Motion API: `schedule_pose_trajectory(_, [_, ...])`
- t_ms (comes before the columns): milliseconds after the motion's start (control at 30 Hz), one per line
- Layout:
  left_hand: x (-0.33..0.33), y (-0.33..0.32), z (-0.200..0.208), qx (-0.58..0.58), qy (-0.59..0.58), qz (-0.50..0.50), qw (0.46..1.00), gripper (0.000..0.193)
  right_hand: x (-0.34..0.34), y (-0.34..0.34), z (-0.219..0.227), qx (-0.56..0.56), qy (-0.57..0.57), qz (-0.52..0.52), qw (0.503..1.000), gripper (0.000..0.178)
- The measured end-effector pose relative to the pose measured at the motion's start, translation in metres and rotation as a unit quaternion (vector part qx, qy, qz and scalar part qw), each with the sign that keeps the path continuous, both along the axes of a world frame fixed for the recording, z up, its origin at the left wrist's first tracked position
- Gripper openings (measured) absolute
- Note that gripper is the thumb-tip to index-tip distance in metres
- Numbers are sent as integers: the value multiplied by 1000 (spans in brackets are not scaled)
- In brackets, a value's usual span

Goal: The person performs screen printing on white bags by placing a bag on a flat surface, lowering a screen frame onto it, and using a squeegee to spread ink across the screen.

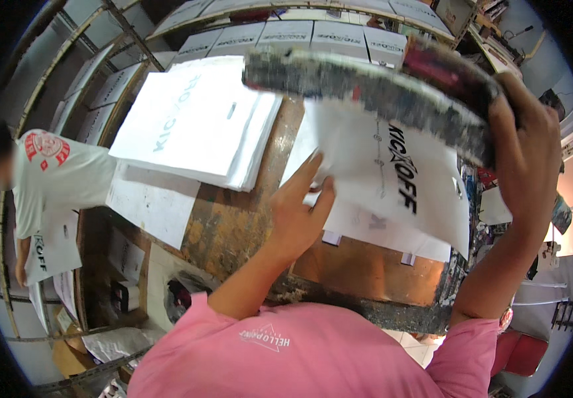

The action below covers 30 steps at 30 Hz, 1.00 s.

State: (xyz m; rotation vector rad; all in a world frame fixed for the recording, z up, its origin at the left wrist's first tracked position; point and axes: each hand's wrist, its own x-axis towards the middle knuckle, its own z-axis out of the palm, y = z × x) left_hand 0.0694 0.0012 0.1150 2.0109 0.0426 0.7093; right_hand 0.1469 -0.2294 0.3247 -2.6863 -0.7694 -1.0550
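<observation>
"White sheet [425, 179] lies on our table [227, 212], beside the printed stack [187, 126]: are we done?"
"Its black print shows; we judge only removal is left. Our right hand [525, 132] grips the raised frame [366, 86]; our left hand [297, 215], loosely spread, may touch the sheet; blur hides contact."

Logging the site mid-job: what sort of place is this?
Probably a screen-printing workshop: the right hand holds a paint-smeared frame near a white printed sheet, and a stack of similar sheets lies on the stained table.
</observation>
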Motion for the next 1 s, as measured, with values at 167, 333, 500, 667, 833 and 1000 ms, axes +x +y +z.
schedule_pose_trajectory(167, [-34, 85, 23, -123, 80, 81, 986, 47, -8, 2, -9, -18, -54, -30, 998, 34])
schedule_pose_trajectory(333, [-23, 242, 30, -163, 56, 73, 982, 61, -8, 2, -9, -6, -43, -49, 998, 35])
schedule_pose_trajectory(500, [8, 392, 31, -134, 172, 122, 968, 64, -16, 6, -10, 4, -24, -57, 998, 36])
schedule_pose_trajectory(667, [4, 513, 22, 222, 244, 311, 891, 68, -15, 7, -15, 35, -28, -36, 998, 38])
schedule_pose_trajectory(833, [43, 256, 63, 52, 164, 56, 983, 60, -24, 8, -22, 55, 1, -90, 994, 53])
schedule_pose_trajectory(1000, [-97, 44, 47, -519, 26, -432, 737, 90, -79, 2, -83, -50, 96, -26, 994, 62])
